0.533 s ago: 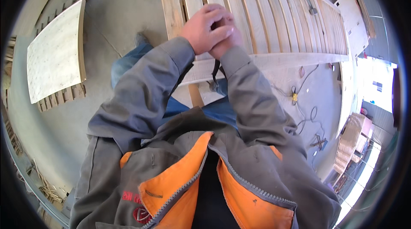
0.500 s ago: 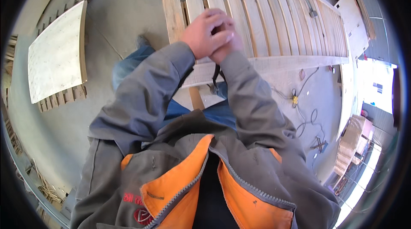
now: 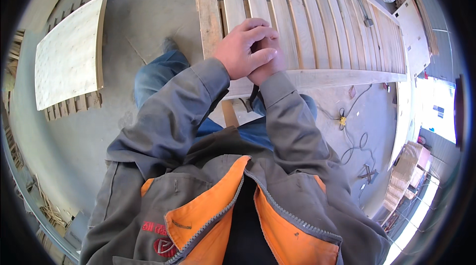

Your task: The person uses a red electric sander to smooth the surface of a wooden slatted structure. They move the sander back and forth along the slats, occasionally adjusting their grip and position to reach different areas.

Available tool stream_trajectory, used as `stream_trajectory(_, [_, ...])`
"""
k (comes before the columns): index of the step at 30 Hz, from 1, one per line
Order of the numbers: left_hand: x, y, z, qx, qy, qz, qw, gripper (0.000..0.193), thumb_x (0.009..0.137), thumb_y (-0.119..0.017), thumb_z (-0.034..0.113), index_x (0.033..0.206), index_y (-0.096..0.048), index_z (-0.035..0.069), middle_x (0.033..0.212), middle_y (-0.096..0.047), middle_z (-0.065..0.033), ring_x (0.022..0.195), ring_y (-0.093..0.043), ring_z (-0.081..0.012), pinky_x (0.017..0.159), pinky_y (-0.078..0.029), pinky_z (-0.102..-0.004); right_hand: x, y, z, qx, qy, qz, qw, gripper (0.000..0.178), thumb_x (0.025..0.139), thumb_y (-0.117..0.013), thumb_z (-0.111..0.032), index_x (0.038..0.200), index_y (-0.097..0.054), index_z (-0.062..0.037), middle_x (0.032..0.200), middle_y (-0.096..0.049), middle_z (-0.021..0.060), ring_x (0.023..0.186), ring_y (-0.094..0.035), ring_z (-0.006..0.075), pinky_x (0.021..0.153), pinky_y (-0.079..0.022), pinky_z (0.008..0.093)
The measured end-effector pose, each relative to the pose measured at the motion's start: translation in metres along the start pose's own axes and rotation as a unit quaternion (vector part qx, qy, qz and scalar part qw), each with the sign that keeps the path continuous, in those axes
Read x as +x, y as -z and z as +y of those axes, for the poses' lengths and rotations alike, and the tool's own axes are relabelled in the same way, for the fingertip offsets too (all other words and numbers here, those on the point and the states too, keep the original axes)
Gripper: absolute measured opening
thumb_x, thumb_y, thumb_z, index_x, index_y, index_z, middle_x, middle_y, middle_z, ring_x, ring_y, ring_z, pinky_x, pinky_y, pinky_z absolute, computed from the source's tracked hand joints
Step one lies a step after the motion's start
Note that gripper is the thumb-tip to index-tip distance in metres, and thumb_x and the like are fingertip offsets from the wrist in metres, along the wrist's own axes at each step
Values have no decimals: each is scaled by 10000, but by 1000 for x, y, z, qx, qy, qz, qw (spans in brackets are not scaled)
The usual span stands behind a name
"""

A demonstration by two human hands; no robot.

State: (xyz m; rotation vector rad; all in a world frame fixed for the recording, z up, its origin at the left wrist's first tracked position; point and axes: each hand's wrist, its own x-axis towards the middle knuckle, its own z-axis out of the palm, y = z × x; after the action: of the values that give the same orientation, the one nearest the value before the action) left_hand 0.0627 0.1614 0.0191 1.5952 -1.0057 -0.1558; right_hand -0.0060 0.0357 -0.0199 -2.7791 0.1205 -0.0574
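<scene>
My two hands are together over the near left corner of a slatted wooden frame (image 3: 317, 74). My left hand (image 3: 243, 49) lies curled over my right hand (image 3: 269, 66), its thumb stretched across toward the right one. The right hand looks closed, but its fingers are mostly hidden. Whatever sits within the two hands cannot be made out. Just below them a thin black cord or strap (image 3: 254, 92) hangs down by the frame's near rail. The pale slats run away from me in a row toward the right.
A metal bar tool with a block-like end (image 3: 368, 22) rests across the slats. Cables with a yellow connector (image 3: 342, 120) loop over the floor at right. At left, a pale board (image 3: 69, 54) lies on a pallet. Stacked cartons (image 3: 407, 168) stand at far right.
The view has shifted slightly, so the frame sits a little lower and farther right. My hands stay clasped together over its corner, and more of my right leg shows.
</scene>
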Motion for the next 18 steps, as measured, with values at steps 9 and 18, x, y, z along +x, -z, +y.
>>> stream_trajectory(9, [10, 5, -5, 2, 21, -12, 1000, 392, 920, -743, 339, 1241, -751, 116, 1334, -656, -157, 1191, -666, -379, 1038, -557, -467, 4, 30, -20, -246, 16, -28, 969, 514, 1000, -617, -324, 1467, -582, -112, 1507, -569, 137, 1411, -531, 304, 1180, -439, 396])
stream_trajectory(18, [21, 12, -16, -19, 56, -63, 996, 422, 978, -689, 369, 1316, -710, 117, 1420, -591, -158, 1324, -583, -349, 1160, -463, -456, 16, 45, -28, -176, -14, -44, 983, 566, 980, -658, -361, 1479, -577, -107, 1541, -544, 153, 1427, -529, 294, 1181, -462, 406])
